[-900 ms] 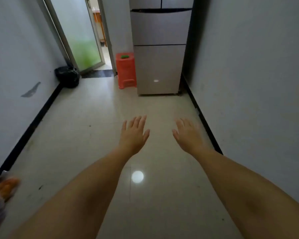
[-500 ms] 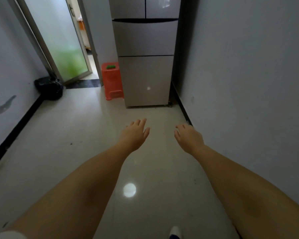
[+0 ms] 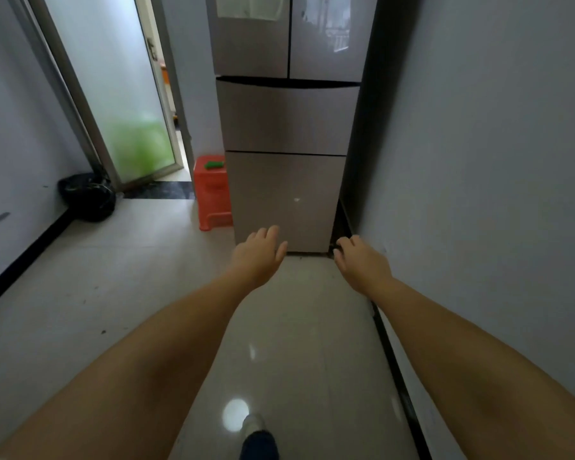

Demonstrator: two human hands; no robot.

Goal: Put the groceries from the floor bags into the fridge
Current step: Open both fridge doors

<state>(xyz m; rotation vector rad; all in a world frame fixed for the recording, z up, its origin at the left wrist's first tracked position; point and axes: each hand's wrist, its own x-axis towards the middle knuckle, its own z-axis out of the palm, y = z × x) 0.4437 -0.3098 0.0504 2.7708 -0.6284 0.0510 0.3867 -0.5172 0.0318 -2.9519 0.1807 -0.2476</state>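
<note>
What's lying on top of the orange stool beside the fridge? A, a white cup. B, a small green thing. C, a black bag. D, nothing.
B: a small green thing lies on the orange stool left of the fridge; the black bag sits on the floor by the door.

The fridge (image 3: 286,134) presents smooth, satin-finished metallic door panels in a pinkish-grey tone, glossy enough in the upper doors to carry pale reflections. The floor (image 3: 120,280) is laid in polished light tiles, smooth and glossy, mirroring a round spot of light, with a dark glossy skirting strip (image 3: 24,250) at the foot of matt painted walls (image 3: 478,161). Beside the fridge stands a stool (image 3: 212,194) of moulded orange plastic, a crumpled black plastic bag (image 3: 87,196) with a slight sheen lies by the frosted glass door (image 3: 113,94) in its metal frame.
</note>
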